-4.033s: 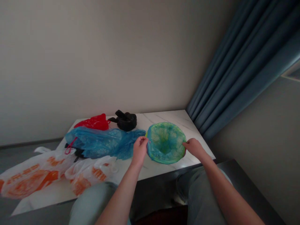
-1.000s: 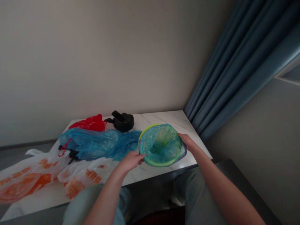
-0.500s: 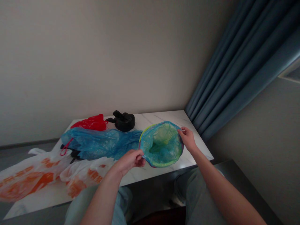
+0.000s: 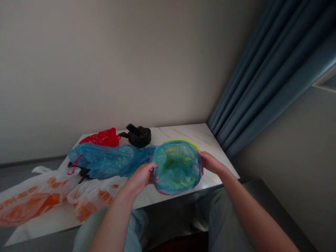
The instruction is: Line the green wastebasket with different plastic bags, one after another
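Note:
A blue plastic bag [image 4: 178, 175] lines a small round bin and folds out over its edge. The bin's yellow-green rim [image 4: 190, 142] shows bare along the far side, and its mouth tilts toward me. On the left side my left hand [image 4: 143, 176] is closed on the bag and rim, thumb on top. My right hand [image 4: 211, 162] grips the opposite side of the bag at the rim, its fingers partly hidden behind. The bin's outside is mostly out of sight.
The white marbled table [image 4: 181, 130] carries a spread blue plastic bag [image 4: 112, 159], a red bag [image 4: 102, 138], a bundled black bag [image 4: 140, 136] and white bags with orange print [image 4: 34, 196]. A blue curtain [image 4: 252, 77] hangs at the right.
The bin has moved slightly left and toward me. More of the yellow-green rim shows on the far right. My right hand has shifted down along the rim, and the bag covers the near edge.

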Demonstrator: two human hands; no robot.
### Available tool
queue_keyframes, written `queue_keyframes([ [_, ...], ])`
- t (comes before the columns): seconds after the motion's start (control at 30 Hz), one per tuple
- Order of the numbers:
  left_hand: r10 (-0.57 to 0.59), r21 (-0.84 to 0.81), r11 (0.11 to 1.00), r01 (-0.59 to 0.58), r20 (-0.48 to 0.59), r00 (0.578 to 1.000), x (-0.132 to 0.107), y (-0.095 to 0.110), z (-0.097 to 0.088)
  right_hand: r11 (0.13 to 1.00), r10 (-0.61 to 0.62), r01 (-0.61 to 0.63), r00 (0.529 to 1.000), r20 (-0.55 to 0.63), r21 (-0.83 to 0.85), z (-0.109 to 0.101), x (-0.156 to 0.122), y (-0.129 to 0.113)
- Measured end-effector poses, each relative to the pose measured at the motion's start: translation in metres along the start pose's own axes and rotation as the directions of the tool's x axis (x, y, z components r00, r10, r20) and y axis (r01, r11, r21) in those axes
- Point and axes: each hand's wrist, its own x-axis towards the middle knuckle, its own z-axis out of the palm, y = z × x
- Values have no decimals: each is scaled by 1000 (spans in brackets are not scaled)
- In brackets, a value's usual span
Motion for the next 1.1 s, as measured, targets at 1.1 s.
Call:
queue_keyframes([
  [1.1, 458, 313, 888, -338, -530, 714, 25, -3, -18, 976, 36, -90, 965, -260, -200, -39, -2, -2],
])
